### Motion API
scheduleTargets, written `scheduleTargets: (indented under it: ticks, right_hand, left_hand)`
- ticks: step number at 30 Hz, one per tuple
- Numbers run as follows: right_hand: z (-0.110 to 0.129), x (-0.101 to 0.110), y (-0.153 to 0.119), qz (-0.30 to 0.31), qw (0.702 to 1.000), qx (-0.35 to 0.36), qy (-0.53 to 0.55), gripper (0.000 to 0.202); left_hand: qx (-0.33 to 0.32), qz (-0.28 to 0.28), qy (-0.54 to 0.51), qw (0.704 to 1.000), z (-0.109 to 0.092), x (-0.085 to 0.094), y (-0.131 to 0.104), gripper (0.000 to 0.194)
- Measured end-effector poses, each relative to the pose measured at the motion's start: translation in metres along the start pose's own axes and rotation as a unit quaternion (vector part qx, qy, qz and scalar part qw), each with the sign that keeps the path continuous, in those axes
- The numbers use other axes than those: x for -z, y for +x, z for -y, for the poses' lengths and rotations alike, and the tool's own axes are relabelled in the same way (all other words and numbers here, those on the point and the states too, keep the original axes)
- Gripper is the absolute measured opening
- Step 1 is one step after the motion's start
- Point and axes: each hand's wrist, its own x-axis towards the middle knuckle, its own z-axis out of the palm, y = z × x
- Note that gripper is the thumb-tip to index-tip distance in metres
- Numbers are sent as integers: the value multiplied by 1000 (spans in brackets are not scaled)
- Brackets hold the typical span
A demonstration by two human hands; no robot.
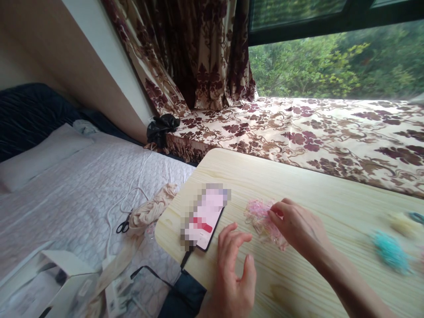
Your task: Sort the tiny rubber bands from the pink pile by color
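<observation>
A loose heap of thin pink and cream loops, which look like small rubber bands [263, 221], lies on the pale wooden table [318, 274]. At its right side my right hand [300, 223] has thumb and forefinger pinched together, the tips touching the heap. Anything between those fingertips is too small to make out. My left hand [235, 269] hovers over the near part of the table, fingers bent and apart, holding nothing. Just left of it lies a phone [207, 221] with a lit pink screen, partly pixelated, and a black strap at its lower end.
A teal bundle [391, 251] and a cream bundle [404, 224] sit at the table's right side, blurred. To the left is a bed [82, 172] with black-handled scissors [123, 226], beige cloth [152, 210], white cables and an open white box [56, 276]. Behind the table runs a flowered window seat [298, 137].
</observation>
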Motion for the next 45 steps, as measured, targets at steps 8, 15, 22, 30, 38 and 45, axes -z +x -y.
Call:
scheduleTargets:
  ticks: [8,15,22,30,38,45]
  right_hand:
    - [-14,10,-7,2,989,3,147,34]
    - [-13,16,-11,29,968,-3,250,38]
    - [-19,13,-12,22,960,-21,279,35]
    - [-27,8,-17,22,955,-39,293,34]
    - [-26,8,-21,34,948,-54,313,39]
    - [-25,8,-23,27,947,-64,313,35]
  left_hand:
    - [-10,11,7,1000,-1,2,2,39]
    - [-14,19,12,1000,-1,2,1,40]
    - [-22,16,15,1000,1,1,2,41]
    - [-20,14,18,1000,0,1,1,41]
    - [-19,16,19,1000,0,1,1,40]
    - [-15,22,20,999,0,2,1,40]
